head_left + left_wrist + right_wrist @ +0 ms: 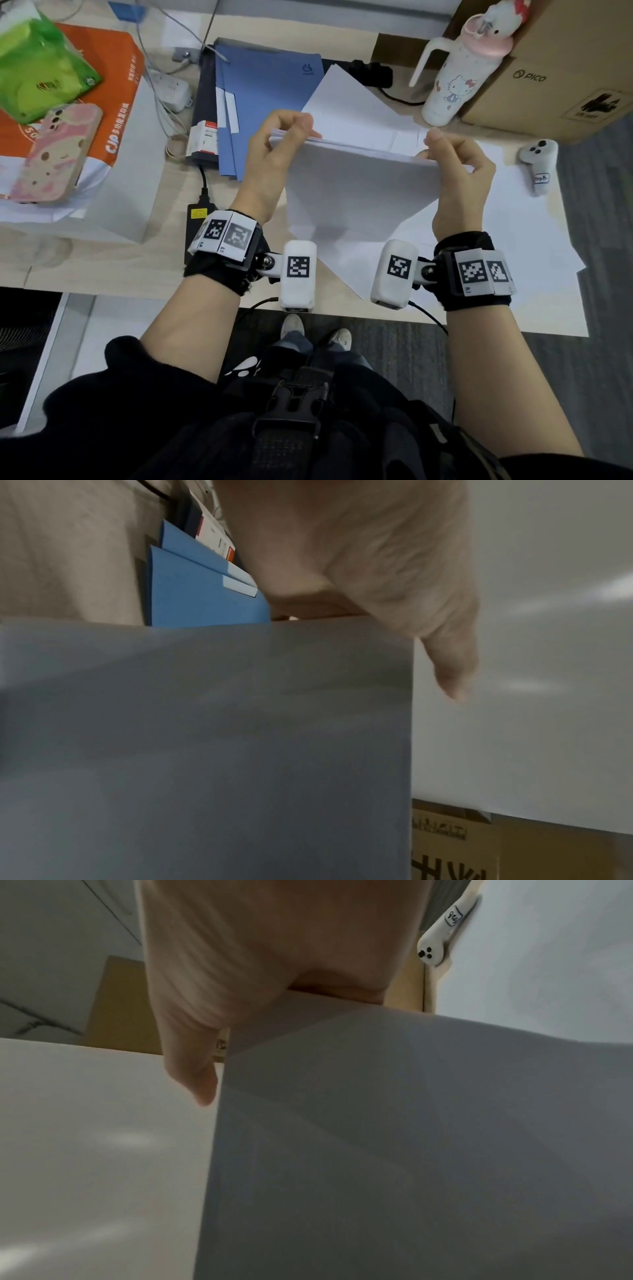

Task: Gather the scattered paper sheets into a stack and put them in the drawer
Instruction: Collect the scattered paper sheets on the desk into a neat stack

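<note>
A stack of white paper sheets (pixel 356 185) stands upright on its lower edge over the desk, held by its top corners. My left hand (pixel 284 133) pinches the top left corner and my right hand (pixel 445 150) pinches the top right corner. In the left wrist view the stack (pixel 205 750) fills the lower left under my left hand (pixel 377 582); in the right wrist view the stack (pixel 411 1150) hangs below my right hand (pixel 274 961). More loose white sheets (pixel 513 246) lie flat on the desk beneath, and one sheet (pixel 349 99) lies behind. No drawer is in view.
Blue folders (pixel 260 102) lie behind my left hand. A white bottle (pixel 455 68) and a cardboard box (pixel 561 68) stand at the back right, with a white controller (pixel 537 164) beside them. A paper ream (pixel 68 120), a phone (pixel 58 154) and a green tissue pack (pixel 37 65) sit at left.
</note>
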Demonstrator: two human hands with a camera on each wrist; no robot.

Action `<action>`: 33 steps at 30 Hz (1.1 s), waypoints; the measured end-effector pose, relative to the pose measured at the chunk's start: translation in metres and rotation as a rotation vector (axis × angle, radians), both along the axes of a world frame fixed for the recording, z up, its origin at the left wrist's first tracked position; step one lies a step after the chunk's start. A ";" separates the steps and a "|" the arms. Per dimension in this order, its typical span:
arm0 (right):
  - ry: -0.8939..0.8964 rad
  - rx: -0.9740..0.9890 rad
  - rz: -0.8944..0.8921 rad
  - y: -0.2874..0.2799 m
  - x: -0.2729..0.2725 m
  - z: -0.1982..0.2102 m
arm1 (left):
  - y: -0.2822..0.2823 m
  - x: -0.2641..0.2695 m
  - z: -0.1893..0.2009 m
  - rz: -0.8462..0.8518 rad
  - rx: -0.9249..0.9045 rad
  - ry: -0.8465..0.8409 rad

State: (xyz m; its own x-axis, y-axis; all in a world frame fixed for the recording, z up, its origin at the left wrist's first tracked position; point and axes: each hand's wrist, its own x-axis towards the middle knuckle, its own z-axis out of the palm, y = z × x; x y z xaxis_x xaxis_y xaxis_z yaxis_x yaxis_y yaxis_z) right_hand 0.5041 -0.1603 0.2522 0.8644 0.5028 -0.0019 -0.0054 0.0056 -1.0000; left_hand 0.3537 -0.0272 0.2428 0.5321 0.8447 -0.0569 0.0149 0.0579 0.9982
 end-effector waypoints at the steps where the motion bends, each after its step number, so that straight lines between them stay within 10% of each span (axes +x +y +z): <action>1: 0.000 -0.011 0.005 0.001 0.000 0.001 | 0.000 0.001 0.001 0.023 -0.012 0.008; 14: -0.004 0.075 -0.086 -0.002 -0.003 0.003 | -0.002 -0.012 -0.007 -0.136 0.206 0.052; 33: 0.081 0.019 -0.158 -0.004 -0.017 -0.002 | -0.011 -0.021 -0.032 -0.202 -0.124 0.072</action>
